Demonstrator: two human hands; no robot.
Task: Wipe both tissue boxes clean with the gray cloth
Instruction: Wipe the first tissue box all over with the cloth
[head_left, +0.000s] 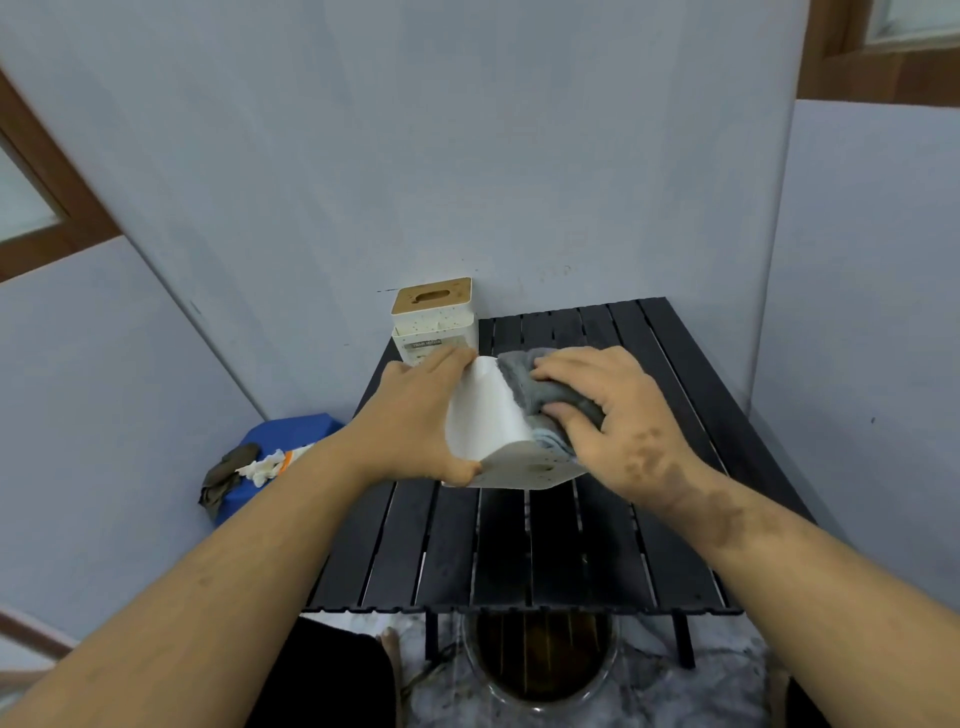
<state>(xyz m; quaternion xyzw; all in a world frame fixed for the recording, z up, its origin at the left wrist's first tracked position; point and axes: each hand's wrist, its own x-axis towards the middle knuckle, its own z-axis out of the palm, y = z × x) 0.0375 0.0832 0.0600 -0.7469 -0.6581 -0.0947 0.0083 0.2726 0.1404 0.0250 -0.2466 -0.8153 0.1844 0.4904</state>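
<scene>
1. A white tissue box (493, 421) is tipped on its side over the middle of a black slatted table (571, 545), with its speckled end facing near and its plain white side turned up and to the left
2. The left hand (410, 421) grips this box from the left: the fingers reach along its far upper edge and the thumb curls under its near left corner
3. The right hand (613, 415) presses a gray cloth (524, 379) against the right side of the same box, with the fingers curled over the bunched fabric and the thumb tucked against it low down
4. The cloth lies between the right hand and the box, and part of it spills out past the fingertips toward the far side
5. The two hands are close together, one on each side of the box, with only the box and cloth between them
6. A second tissue box (434, 322), white with small dots and a tan slotted lid, stands upright at the far left corner of the table, just beyond the left hand's fingers and touched by neither hand
7. To the left of the table sits a blue object (291, 436) with a dark rag (228, 478) and something white and knobbly on it
8. Below the near edge of the table a round clear basin (540, 670) sits on a marbled floor
</scene>
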